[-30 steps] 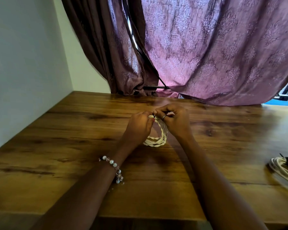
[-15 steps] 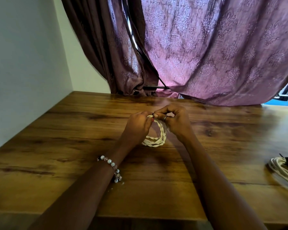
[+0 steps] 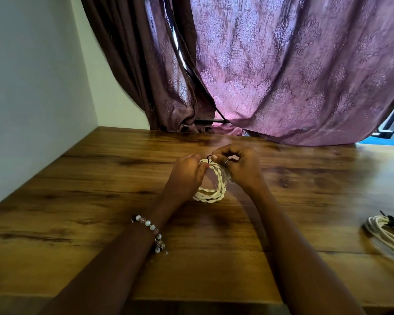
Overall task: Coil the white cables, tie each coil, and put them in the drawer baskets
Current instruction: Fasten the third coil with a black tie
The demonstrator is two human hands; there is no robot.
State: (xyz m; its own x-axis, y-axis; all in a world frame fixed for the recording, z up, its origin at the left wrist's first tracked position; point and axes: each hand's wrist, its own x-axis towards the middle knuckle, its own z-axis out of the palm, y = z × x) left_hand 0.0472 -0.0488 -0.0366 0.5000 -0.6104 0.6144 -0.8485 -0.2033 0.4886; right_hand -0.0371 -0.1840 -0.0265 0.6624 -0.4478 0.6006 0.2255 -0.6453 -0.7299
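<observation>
tying coil (image 3: 210, 192) mid-worktop (image 3: 100, 201): left hand (image 3: 187, 176) grips top, right hand (image 3: 241, 169) pinches black tie (image 3: 209, 157). cable soft, springy; hold at tie pt.

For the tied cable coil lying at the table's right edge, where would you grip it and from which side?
Grip the tied coil across its bundled strands right beside the black tie, coming from above. It lies flat on the table, and the tie bunches the loops there, so one pinch probably catches them all. Its right part is out of frame.
</observation>
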